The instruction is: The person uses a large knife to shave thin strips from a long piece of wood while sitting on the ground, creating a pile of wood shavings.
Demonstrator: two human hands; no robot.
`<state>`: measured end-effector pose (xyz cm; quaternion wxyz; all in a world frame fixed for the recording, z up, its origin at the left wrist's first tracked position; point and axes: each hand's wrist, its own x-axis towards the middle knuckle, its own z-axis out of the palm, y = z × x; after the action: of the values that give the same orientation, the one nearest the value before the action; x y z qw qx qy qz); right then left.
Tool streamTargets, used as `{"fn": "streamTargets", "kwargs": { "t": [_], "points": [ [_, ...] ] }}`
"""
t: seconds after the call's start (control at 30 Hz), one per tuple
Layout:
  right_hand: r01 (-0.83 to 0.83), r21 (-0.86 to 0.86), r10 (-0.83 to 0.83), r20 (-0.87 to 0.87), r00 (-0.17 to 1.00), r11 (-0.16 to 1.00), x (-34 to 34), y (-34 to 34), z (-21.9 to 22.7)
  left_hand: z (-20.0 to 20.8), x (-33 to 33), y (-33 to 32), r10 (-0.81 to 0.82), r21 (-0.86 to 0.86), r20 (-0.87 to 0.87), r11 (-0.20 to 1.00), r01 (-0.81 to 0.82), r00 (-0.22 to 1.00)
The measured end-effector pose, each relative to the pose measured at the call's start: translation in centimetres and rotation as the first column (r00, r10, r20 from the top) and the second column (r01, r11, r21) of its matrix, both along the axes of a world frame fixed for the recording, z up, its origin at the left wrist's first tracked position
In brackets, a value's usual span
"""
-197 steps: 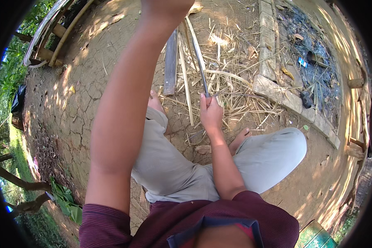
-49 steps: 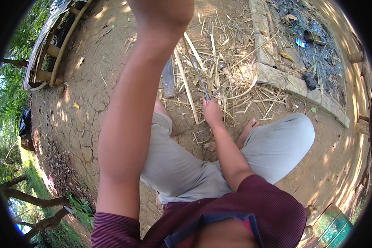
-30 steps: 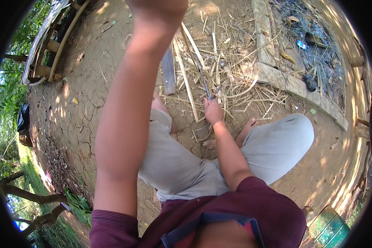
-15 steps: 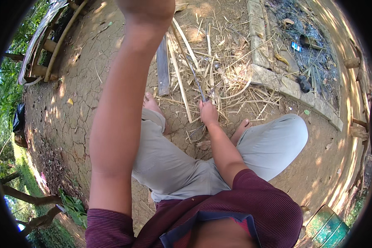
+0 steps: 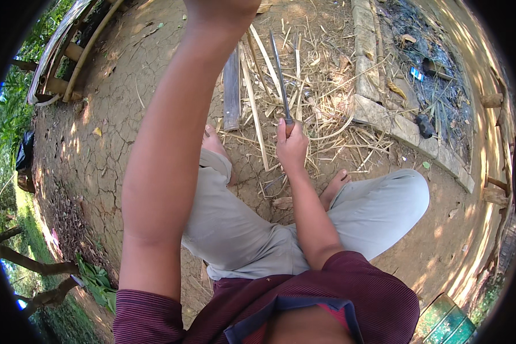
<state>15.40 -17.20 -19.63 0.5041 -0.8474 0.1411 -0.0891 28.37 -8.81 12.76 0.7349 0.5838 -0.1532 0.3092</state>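
In my right hand is a knife with a brown handle; the fingers are wrapped round the handle. Its long, narrow dark blade points away from me, over the straw-coloured shavings. My left hand is raised high, and the upper edge cuts off its fingers. A thin brown strip runs down from beside that hand and appears held in it. Pale split strips lie on the ground between my feet, left of the blade.
A dark plank lies by my left foot. At the right, a low block border encloses ash and litter. A bamboo frame stands far left, and a green metal container sits low at the right.
The knife in my right hand has swung from pointing up-left to nearly straight ahead, with the blade lifted from the thin strip. My left hand has shifted slightly right and higher.
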Motion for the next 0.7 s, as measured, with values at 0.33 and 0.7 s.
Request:
{"fn": "streamTargets", "kwargs": {
  "t": [0.33,0.7],
  "points": [
    [-0.133,-0.137,0.039,-0.540,0.841,0.982,-3.3,-1.1,-10.5,-1.1,0.1,-0.4,0.074,0.085,0.080,0.993,-0.081,0.994],
    [-0.053,-0.176,0.005,-0.259,0.966,0.983,-2.2,0.4,-4.1,-1.6,2.2,0.9,0.002,0.033,0.058,0.999,-0.004,0.998]
  ]
}}
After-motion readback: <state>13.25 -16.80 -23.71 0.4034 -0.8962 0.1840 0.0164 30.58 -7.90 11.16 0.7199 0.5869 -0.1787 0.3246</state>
